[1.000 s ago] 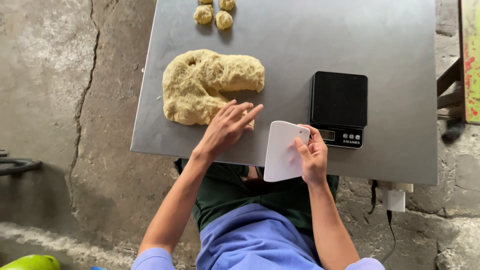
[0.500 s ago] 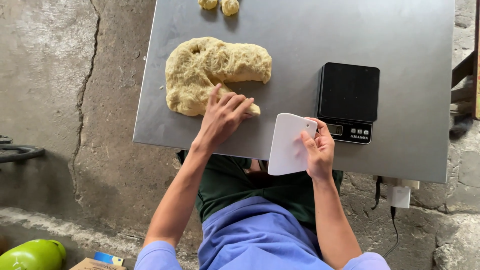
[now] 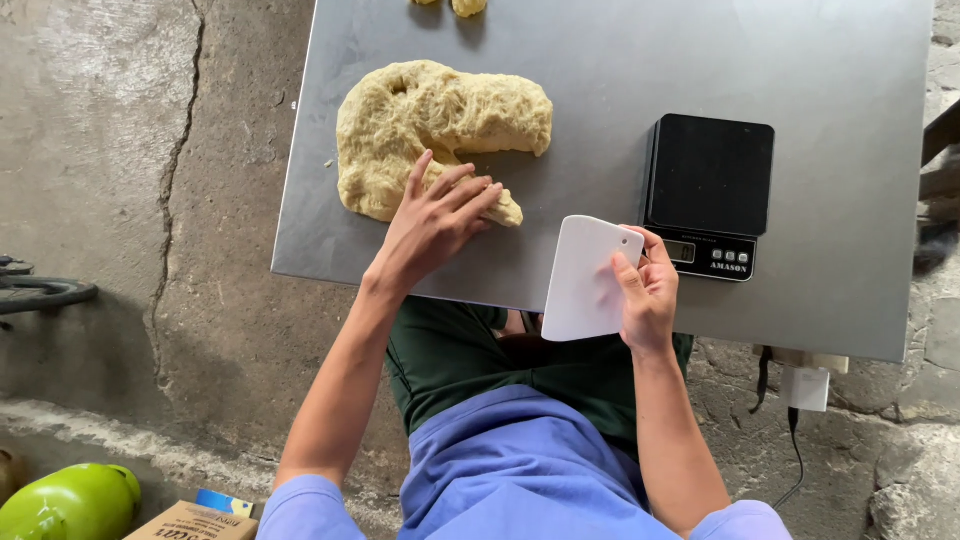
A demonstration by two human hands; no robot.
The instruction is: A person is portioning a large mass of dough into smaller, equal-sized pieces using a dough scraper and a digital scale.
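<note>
Worktop point(image 3: 600, 60) of grey sheet steel fills the upper part of the view, with cracked concrete floor point(image 3: 130, 200) to its left.

A big, ragged mass of yellow-brown dough point(image 3: 440, 120) lies on the worktop's left half and reaches down close to the near edge. On the right half, well apart from the dough, sits a black digital kitchen scale point(image 3: 712, 180) with nothing on its platform.

A white plastic dough scraper point(image 3: 585, 280) is held between dough and scale, and its lower part hangs out past the near edge.

The left hand point(image 3: 435, 225) lies flat with its fingers spread over the dough's near lobe, the fingertips resting on it. The right hand point(image 3: 650, 290) pinches the scraper by its right edge, thumb on top and fingers curled behind.

Two small dough pieces point(image 3: 468, 6) show at the far edge, cut off by the frame.

Judging by the pose, the step in hand is steadying or gathering the near lobe while the scraper waits to one side. A cut there would call for bringing the scraper leftward and tipping its edge down onto the dough beside the left fingertips, keeping clear of them.
</note>
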